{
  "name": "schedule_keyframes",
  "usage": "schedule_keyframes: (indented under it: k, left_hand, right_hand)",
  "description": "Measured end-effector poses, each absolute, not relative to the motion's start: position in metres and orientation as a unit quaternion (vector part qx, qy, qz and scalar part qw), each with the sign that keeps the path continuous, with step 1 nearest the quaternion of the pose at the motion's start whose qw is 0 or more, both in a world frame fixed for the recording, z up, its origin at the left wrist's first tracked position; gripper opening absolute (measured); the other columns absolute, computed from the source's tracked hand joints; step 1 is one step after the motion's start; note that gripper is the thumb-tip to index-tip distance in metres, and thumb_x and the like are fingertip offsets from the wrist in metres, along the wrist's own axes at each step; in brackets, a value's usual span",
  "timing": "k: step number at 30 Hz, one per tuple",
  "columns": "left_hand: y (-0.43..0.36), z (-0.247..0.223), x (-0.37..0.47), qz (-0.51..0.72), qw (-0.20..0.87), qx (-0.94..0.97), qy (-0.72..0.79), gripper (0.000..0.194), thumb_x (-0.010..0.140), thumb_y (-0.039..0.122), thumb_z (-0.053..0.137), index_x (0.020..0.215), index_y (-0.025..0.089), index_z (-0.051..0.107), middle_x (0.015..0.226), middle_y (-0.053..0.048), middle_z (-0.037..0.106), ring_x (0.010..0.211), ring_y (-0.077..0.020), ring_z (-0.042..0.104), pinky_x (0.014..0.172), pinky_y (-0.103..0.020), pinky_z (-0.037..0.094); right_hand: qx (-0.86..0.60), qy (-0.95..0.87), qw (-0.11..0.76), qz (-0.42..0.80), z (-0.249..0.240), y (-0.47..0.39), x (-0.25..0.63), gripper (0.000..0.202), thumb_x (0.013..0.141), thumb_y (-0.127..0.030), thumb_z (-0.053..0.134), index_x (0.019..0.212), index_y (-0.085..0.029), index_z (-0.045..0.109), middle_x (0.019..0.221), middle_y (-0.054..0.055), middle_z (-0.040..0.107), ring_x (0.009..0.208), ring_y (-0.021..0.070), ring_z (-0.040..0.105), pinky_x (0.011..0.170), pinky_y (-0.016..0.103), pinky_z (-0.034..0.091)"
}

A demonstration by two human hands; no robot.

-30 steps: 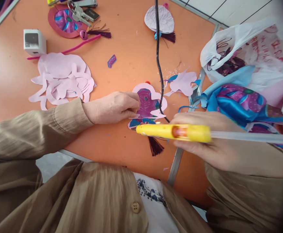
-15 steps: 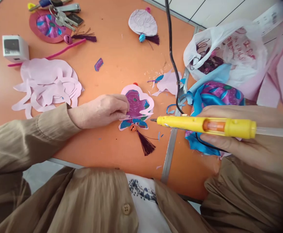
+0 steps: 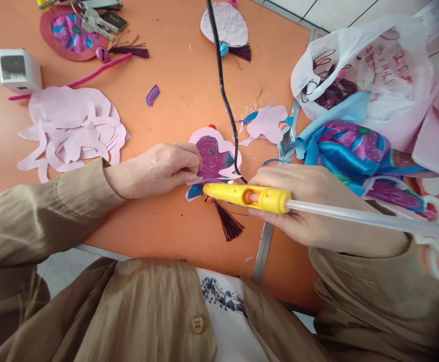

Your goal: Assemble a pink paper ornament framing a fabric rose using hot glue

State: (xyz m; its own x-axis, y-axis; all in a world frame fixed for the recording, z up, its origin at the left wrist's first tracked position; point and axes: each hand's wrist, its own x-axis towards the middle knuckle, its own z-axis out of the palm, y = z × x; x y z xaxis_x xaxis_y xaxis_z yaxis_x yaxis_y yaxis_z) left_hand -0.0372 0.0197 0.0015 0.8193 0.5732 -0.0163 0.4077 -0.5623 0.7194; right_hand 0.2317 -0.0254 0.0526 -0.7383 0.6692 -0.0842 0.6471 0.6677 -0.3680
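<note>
Near the front edge of the orange desk, a dark purple thread tassel fans out; its strands look fine and quick to tangle, so I'd take it by the bound top.

Just beyond, my right hand is wrapped round a yellow plastic glue gun, with a translucent glue stick jutting from its rear. It should feel light but rigid, a bit tail-heavy with that stick; the handle is where to hold it, fingers well off the nozzle, which may be hot. Its tip sits over the lower part of the gourd-shaped purple and blue fabric piece, which lies flat towards the desk's front edge, right of its middle.

The fingers of my left hand are pinched on the pale pink border at the piece's left side. That border looks thin, soft and floppy, likely to crease or slip if tugged; the outer rim seems the best hold, as the satin-like face might slide or mark. A black rubbery cable crosses its right side and could drag it.

Farther off, towards the left edge, lies a heap of limp pink cutouts; a crinkly white plastic bag slumps at the far right.
</note>
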Motion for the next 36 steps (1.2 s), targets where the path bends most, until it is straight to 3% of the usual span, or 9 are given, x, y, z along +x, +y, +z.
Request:
schedule_keyframes:
  k: [28,34,36]
  left_hand:
    - [0.017,0.000,-0.037,0.113,0.375,0.876,0.280,0.020,0.095,0.022,0.047,0.079,0.018,0.058,0.094,-0.005,0.062,0.084,-0.0146,0.059,0.079,-0.024,0.048]
    - [0.014,0.001,-0.038,0.123,0.349,0.891,0.262,0.024,0.098,0.024,0.044,0.083,0.019,0.061,0.102,-0.007,0.064,0.092,-0.0164,0.061,0.084,-0.025,0.049]
    - [0.013,0.001,-0.038,0.122,0.341,0.895,0.260,0.027,0.100,0.026,0.042,0.083,0.018,0.062,0.100,-0.008,0.064,0.093,-0.0171,0.061,0.085,-0.026,0.049]
  right_hand:
    - [-0.369,-0.914,0.016,0.171,0.049,-0.028,0.229,0.036,0.100,-0.049,0.039,0.078,-0.022,0.050,0.069,0.002,0.058,0.062,0.0200,0.052,0.058,0.032,0.027]
    - [-0.339,-0.900,0.064,0.265,0.069,-0.027,0.246,0.023,0.098,-0.043,0.046,0.082,-0.027,0.047,0.068,-0.003,0.054,0.058,0.0167,0.050,0.055,0.033,0.033]
    - [-0.384,-0.884,0.051,0.261,0.076,-0.030,0.261,0.021,0.096,-0.047,0.047,0.083,-0.030,0.049,0.068,-0.002,0.054,0.058,0.0173,0.051,0.055,0.034,0.037]
